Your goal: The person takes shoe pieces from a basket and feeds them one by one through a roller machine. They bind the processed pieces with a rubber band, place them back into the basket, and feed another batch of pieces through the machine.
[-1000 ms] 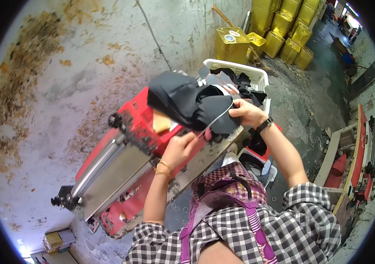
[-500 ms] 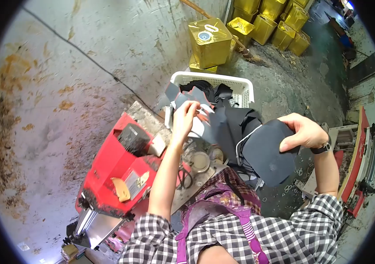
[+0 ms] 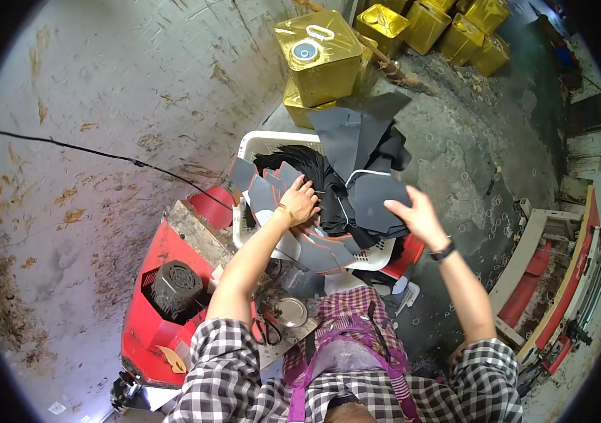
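A white plastic basket point(image 3: 245, 149) holds a heap of dark cut sheet pieces. My right hand point(image 3: 420, 217) grips the edge of a bundle of dark grey sheet pieces point(image 3: 378, 201), thumb on top and fingers hidden beneath. A white cord point(image 3: 369, 172) runs across this bundle, which lies over the basket's right side. My left hand point(image 3: 300, 202) rests on the heap, fingers extended, beside loose grey pieces with red edges point(image 3: 265, 194). More of these grey pieces hang over the basket's near rim. Black strip-like pieces point(image 3: 293, 158) lie behind my left hand.
A red machine with a dark motor point(image 3: 176, 287) stands at the left. Scissors point(image 3: 268, 330) and a round lid point(image 3: 291, 311) lie near my lap. Gold metal cans point(image 3: 321, 60) are stacked behind the basket. A red-and-white frame point(image 3: 550, 282) stands at the right.
Both hands have moved with the bundle to the basket. The bundle has gone forward and left from beside my lap onto the basket. My left hand's pinch has loosened onto the heap.
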A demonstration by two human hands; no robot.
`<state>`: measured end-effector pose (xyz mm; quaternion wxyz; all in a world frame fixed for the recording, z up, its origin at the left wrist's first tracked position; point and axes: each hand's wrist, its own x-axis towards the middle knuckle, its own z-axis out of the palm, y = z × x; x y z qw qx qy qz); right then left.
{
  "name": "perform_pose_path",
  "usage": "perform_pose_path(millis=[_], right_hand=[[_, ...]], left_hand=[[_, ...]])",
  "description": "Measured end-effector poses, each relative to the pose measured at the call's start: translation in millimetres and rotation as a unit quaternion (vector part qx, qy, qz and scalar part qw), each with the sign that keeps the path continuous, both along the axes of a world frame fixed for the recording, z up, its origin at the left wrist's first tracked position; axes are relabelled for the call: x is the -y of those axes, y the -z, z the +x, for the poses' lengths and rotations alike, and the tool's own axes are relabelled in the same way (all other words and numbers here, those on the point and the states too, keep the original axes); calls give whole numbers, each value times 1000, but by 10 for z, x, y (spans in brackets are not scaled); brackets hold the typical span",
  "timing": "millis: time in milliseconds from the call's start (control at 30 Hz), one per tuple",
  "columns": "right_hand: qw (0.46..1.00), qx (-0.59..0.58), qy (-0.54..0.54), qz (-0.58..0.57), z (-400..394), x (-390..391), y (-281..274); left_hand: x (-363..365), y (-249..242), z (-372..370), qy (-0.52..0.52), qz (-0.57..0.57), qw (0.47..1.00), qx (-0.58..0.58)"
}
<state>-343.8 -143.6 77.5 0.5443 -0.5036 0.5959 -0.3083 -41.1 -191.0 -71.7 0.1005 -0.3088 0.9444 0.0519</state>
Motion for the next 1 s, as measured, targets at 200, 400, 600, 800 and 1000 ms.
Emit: perform_pose_path(millis=[200, 400, 600, 800, 1000], right_hand=[[988, -72, 42, 127, -99, -447, 1154], [948, -78, -132, 279, -36, -190, 771], [952, -211, -32, -222, 523, 12, 531], [967, -207, -151, 7, 1234, 646, 1621], [955, -264, -119, 65, 1270, 709, 1772]], left_hand=[[-430, -310, 82, -170, 31, 984, -49], [-204, 7, 3, -261, 73, 954, 126], [-24, 174, -15, -422, -10, 906, -37], [-236, 226, 162, -359, -7, 932, -56], [-185, 248, 213, -344, 45, 936, -64]])
